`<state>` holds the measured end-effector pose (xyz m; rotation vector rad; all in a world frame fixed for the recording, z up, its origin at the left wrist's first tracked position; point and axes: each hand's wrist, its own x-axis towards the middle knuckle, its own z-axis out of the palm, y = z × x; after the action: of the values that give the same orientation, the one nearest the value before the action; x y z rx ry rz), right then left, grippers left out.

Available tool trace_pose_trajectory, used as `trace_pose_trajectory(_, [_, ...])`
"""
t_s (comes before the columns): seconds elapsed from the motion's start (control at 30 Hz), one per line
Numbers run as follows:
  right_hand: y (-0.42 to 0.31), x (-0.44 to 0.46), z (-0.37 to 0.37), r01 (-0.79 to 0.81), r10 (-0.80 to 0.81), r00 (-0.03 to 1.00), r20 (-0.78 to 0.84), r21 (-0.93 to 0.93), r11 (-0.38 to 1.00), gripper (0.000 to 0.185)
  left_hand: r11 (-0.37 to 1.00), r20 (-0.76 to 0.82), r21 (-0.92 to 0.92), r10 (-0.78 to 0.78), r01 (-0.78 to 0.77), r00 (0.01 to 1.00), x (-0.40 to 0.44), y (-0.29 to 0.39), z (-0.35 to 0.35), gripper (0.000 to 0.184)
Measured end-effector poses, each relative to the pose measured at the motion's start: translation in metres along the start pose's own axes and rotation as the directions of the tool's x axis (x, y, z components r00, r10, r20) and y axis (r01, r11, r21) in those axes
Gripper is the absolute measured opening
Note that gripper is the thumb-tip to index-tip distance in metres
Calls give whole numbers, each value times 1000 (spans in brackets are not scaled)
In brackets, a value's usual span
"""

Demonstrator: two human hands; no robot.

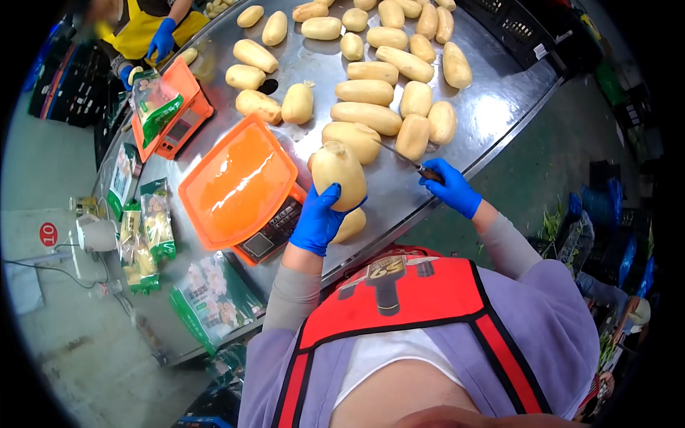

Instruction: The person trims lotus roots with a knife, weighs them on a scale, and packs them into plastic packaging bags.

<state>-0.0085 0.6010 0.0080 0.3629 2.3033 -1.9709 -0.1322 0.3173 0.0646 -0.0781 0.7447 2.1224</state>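
My left hand point(316, 222), in a blue glove, is wrapped round a thick, pale lotus root point(337, 175), held up over the table's near edge. My right hand point(453, 189), also gloved in blue, grips a knife point(430, 174) by its dark handle. The thin blade points left toward a lotus root lying on the table point(357, 140), just behind the held one; whether they touch I cannot tell. Another lotus root point(349, 225) lies partly hidden behind my left hand.
Several lotus roots point(364, 92) cover the metal table point(492, 114). An orange scale point(239, 182) stands left of my left hand, near printed bags point(217, 296). Another orange scale point(175, 107) holds a bag. Across the table is a co-worker's blue-gloved hand point(163, 39). A black crate point(514, 28) sits far right.
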Motion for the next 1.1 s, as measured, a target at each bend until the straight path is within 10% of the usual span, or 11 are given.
trace_pose_trajectory(0.13, [-75, -9, 24, 131, -122, 990, -76, 127, 983, 37, 935, -32, 322, 166, -147, 986, 4, -3, -2, 69])
trace_pose_trajectory(0.37, [-125, -3, 49, 338, -461, 886, -43, -620, 708, 37, 606, -6, 767, 337, -212, 941, 5, 1, 25, 79])
trace_pose_trajectory(0.67, [-132, -1, 54, 395, -563, 827, 12, -724, 566, 37, 418, 106, 852, 453, -316, 885, 2, 3, 34, 92])
trace_pose_trajectory(0.9, [-106, 7, 46, 337, -544, 838, -51, -735, 588, 38, 540, 47, 798, 389, -269, 920, -6, 4, 44, 94])
trace_pose_trajectory(1.03, [-44, 21, -14, -11, -345, 852, -393, -673, 740, 35, 513, 182, 752, 441, -414, 879, -9, 11, 47, 93])
trace_pose_trajectory(1.1, [-39, 12, -16, 107, -341, 813, -472, -454, 884, 35, 522, 105, 792, 394, -316, 913, -11, 20, 42, 89])
